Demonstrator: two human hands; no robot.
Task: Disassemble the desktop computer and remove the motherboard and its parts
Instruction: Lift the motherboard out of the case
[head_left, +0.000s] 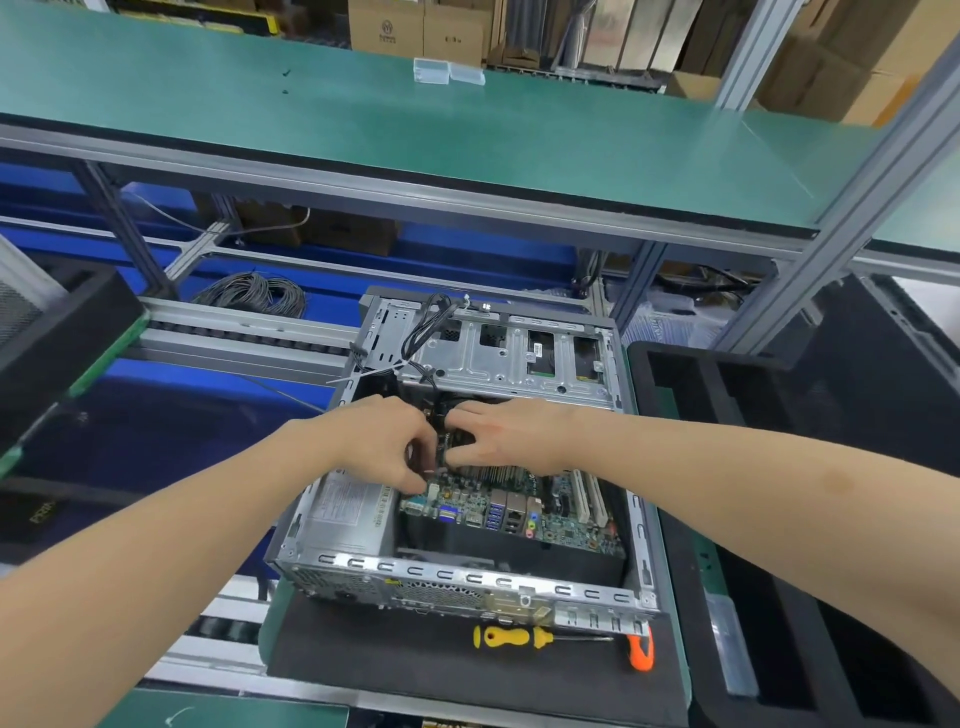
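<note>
Fingers of your left hand are curled tight together at the left edge of the motherboard, but you cannot tell whether they pinch anything, since the tips hide the spot. Your right hand lies just beside it, almost touching, with its fingers fairly straight and slightly apart, pressed flat on the parts at the board's far end. From the head view, that one motherboard sits inside the open computer case, which lies on its side on a black mat in front of you. You have one silver power supply in the case, left of the board. Two white memory slots run side by side at the board's right. One metal drive cage fills the far end, with a bundle of black cables draped over it. On the mat near the case's front rim you have two tools: one yellow-and-black screwdriver lying flat, and one orange-handled tool at its tip. Two clear plastic boxes stand together on the green shelf above.
</note>
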